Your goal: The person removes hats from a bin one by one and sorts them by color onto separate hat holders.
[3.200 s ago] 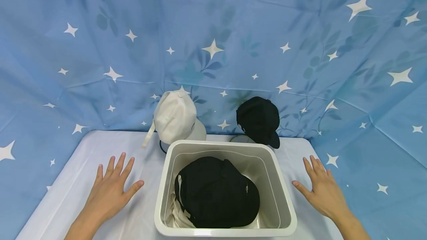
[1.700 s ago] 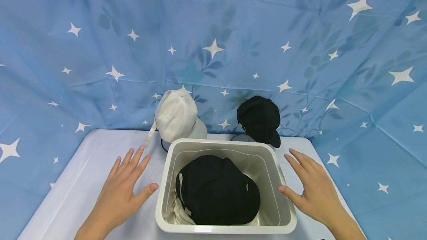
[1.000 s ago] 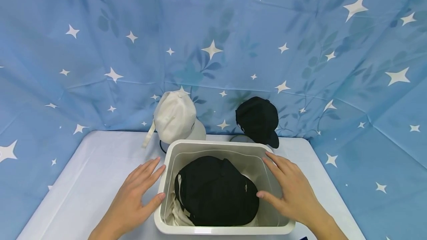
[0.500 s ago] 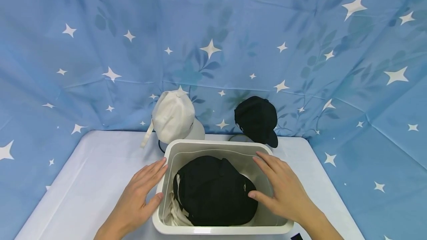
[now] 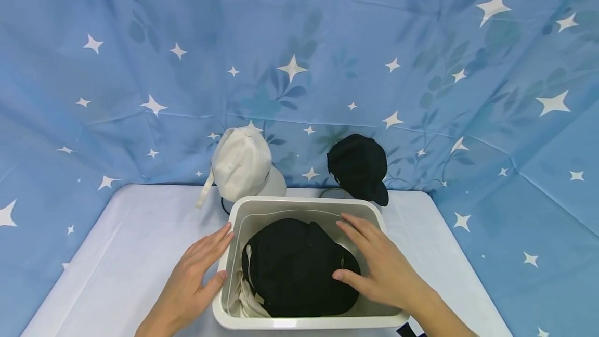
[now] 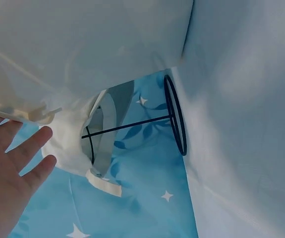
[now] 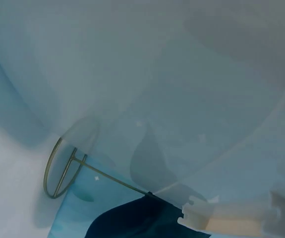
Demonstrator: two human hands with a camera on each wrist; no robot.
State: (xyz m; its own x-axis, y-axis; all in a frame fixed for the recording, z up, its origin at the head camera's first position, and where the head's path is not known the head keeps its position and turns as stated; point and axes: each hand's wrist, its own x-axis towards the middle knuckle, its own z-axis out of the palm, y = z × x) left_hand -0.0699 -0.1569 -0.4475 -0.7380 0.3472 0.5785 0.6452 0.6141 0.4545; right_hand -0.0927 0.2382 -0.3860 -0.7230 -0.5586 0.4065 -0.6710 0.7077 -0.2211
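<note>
A black cap [image 5: 295,269] lies in a pale grey plastic bin [image 5: 299,322], on top of off-white fabric [image 5: 250,299]. My left hand [image 5: 194,272] is at the bin's left rim with fingers fairly straight; whether they touch the rim is hard to tell. In the left wrist view, those spread fingers [image 6: 28,151] sit beside the bin's edge. Over the right side of the bin is my right hand [image 5: 381,264], its fingers extended and its thumb above the black cap's brim. Nothing is held in either hand. The right wrist view shows no clear part of the right hand.
Behind the bin, a white cap [image 5: 241,163] hangs on a black wire stand [image 6: 176,116], its strap dangling. Another black cap [image 5: 357,168] sits on a brass-coloured stand [image 7: 53,171]. A blue star-print curtain [image 5: 290,25] borders the white table [image 5: 126,238].
Both hands have come inward from beside the bin: the left to the left rim, the right across the right rim over the cap. Caps and bin look unmoved.
</note>
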